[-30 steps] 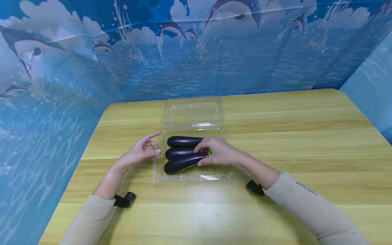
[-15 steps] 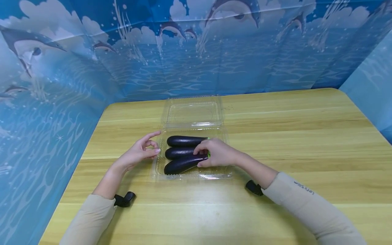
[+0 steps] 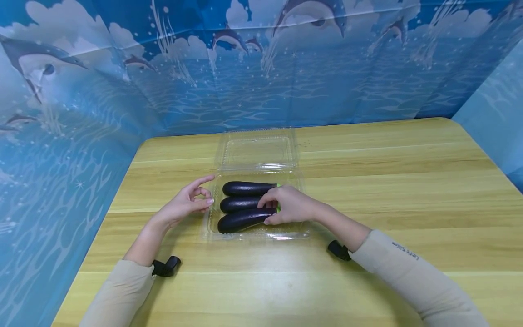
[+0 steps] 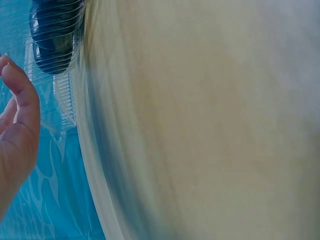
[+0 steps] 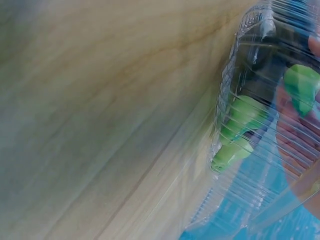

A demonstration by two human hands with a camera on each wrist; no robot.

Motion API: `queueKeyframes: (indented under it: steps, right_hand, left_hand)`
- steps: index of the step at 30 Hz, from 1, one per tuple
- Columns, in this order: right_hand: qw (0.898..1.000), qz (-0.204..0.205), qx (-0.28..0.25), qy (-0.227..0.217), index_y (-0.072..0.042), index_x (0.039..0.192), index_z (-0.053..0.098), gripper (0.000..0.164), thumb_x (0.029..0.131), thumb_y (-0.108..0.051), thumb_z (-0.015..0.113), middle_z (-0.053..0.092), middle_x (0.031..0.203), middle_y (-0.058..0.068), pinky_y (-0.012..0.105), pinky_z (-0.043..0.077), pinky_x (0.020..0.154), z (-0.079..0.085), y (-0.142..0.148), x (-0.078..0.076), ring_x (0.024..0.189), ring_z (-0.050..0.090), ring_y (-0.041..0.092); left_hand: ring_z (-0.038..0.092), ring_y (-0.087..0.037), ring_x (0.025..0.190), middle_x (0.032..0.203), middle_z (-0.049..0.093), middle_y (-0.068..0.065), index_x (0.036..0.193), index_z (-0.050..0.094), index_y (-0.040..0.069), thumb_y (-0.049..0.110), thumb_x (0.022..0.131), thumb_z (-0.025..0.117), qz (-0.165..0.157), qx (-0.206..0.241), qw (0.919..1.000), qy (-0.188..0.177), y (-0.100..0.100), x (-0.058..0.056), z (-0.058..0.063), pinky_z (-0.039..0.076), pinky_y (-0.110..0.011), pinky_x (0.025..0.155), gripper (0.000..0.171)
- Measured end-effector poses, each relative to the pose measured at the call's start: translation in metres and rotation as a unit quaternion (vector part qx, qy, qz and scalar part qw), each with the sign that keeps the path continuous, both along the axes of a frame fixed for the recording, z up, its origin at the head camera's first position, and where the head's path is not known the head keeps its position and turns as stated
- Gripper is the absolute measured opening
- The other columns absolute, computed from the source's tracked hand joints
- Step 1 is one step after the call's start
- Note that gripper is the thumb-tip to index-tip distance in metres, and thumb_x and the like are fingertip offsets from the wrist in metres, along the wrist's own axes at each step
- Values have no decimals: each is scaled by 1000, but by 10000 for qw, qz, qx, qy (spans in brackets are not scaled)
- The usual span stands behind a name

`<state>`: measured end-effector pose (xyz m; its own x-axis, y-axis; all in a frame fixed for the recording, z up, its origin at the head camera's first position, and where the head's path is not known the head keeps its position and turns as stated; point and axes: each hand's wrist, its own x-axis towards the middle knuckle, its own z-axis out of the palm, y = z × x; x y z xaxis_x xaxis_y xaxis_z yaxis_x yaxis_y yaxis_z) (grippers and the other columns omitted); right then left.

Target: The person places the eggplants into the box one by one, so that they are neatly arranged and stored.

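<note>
In the head view, three dark purple eggplants lie side by side in a clear plastic clamshell container [image 3: 210, 229]. My right hand [image 3: 292, 205] holds the nearest eggplant [image 3: 243, 220] by its green stem end, thumb on the near side. Its fingers cover the stem end of the middle eggplant [image 3: 239, 204]. The far eggplant [image 3: 248, 188] lies untouched behind it. Green stem caps [image 5: 245, 115] show through the container wall in the right wrist view. My left hand [image 3: 185, 203] rests at the container's left rim, index finger extended and thumb tip near the edge.
The container's hinged lid [image 3: 257, 150] lies folded back toward the table's far edge. A wooden table [image 3: 388, 181] extends widely on both sides. Behind it hangs a blue dolphin-print cloth [image 3: 253, 91]. Black wrist mounts [image 3: 166, 266] hang below both forearms.
The nearest eggplant has shifted slightly left and toward me, its stem end lowering with my right hand. The far eggplant's green stem has come into view. My left hand stays in place.
</note>
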<state>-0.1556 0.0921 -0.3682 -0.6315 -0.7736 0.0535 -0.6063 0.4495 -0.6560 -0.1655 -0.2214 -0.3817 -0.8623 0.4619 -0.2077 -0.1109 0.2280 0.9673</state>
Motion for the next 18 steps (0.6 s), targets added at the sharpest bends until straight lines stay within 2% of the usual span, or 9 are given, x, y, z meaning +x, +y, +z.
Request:
queueKeyframes:
  steps: [18]
  right_hand:
    - [9999, 42, -80, -143, -7, 104, 68, 29, 78, -17, 75, 62, 94, 1, 29, 49, 74, 1, 2, -2, 84, 55, 15]
  left_hand:
    - [54, -11, 73, 95, 48, -8, 147, 26, 14, 5, 89, 61, -19, 20, 10000, 4, 0, 0, -1, 48, -26, 68, 68]
